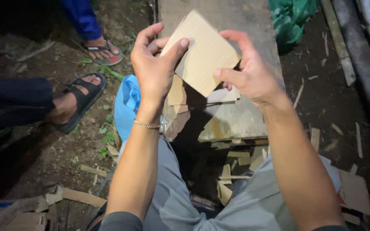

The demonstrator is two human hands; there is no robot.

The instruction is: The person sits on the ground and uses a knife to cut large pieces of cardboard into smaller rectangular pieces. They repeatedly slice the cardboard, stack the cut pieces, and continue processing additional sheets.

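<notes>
From the head view, a tan cardboard piece (pixel 202 53) sits tilted like a diamond in the upper middle of the frame, held up between both hands. The left hand (pixel 153 70) grips its left edge, thumb across the front, the other fingers mostly hidden behind the sheet. The right hand (pixel 247 72) pinches the lower right edge, thumb in front; its fingertips behind the cardboard cannot be seen. A thin chain bracelet (pixel 147 125) circles the left wrist. Behind the sheet a wooden plank (pixel 236 115) runs up the frame, partly covered. Cardboard scraps (pixel 236 164) lie in shadow below it, hard to sort apart. At upper left, two sandalled feet (pixel 82 96) of other people stand on the dirt, their legs cut off. A blue bag (pixel 127 105) peeks out beside the left forearm.
</notes>
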